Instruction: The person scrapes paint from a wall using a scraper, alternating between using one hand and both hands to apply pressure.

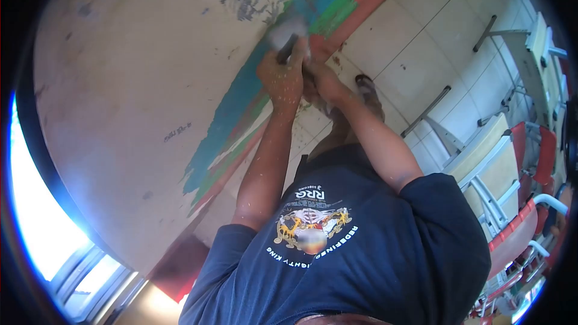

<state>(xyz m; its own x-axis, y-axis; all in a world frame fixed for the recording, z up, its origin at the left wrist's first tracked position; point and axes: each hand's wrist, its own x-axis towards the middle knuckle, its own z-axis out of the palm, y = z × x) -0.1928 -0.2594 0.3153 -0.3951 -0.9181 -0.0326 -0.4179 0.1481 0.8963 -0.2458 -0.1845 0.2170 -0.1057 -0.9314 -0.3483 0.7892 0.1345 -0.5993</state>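
Observation:
My left hand [281,78] is closed around the dark handle of a scraper [289,32], whose pale, wide blade is smeared by motion. The blade lies against the painted band of the wall [144,84], where strips of teal, green and red meet the pale surface. Close beside it, my right hand [326,84] is closed, its fingers curled near the base of the scraper. A dark bit shows by those fingers, but what they hold is mostly hidden. Pale specks dot my left hand and forearm.
Pale floor tiles [415,48] run along the wall's lower edge, with small paint flakes on them. My sandalled foot [367,84] stands below my hands. Several chairs [481,168] with metal frames crowd the right side. A bright window [42,204] is at the lower left.

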